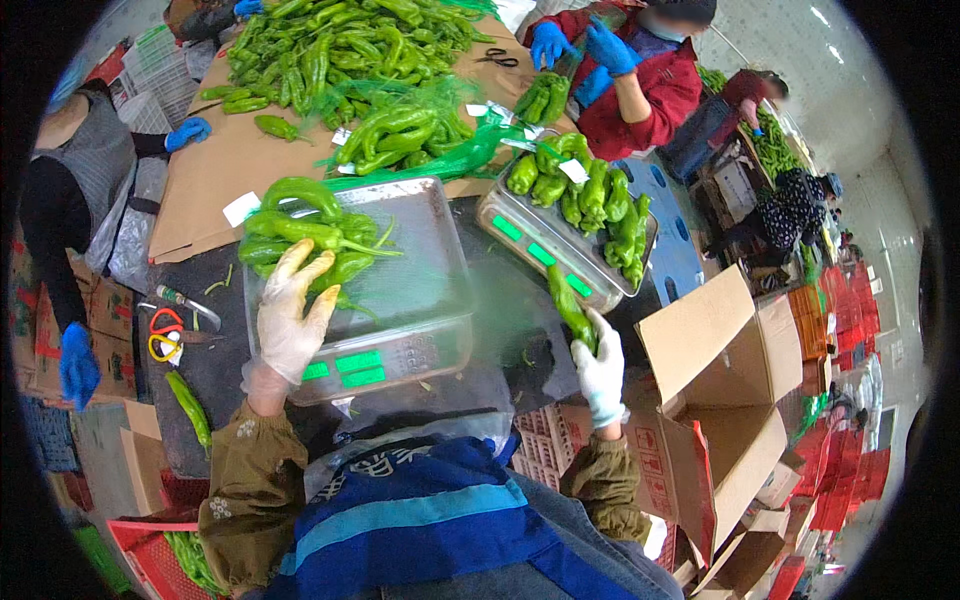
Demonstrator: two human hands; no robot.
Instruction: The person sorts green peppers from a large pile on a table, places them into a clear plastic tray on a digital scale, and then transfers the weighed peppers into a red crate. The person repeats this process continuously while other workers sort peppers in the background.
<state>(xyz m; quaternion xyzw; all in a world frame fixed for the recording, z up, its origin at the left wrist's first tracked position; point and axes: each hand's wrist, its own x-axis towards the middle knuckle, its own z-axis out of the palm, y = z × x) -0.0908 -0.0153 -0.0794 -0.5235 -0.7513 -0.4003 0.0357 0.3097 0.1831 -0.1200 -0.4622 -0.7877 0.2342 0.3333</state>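
My left hand (291, 315), in a pale translucent glove, rests with fingers apart against a pile of green peppers (322, 225). The pile lies at the left of the steel pan (405, 270) of a digital scale. In my right hand (602, 375), also gloved, a single long green pepper (571, 307) is held upright, to the right of that pan. Its tip overlaps the display edge of a second scale (517, 214), whose pan carries several green peppers (592, 191). A loose green pepper (189, 409) lies on the dark tabletop (199, 375) by my left sleeve.
Scissors (172, 335) and a curved knife (187, 306) lie left of the scale. Netted peppers (405, 139) and a large pepper heap (345, 52) cover cardboard beyond. An open carton (720, 420) stands at right. Co-workers in blue gloves (611, 49) (187, 133) flank the table.
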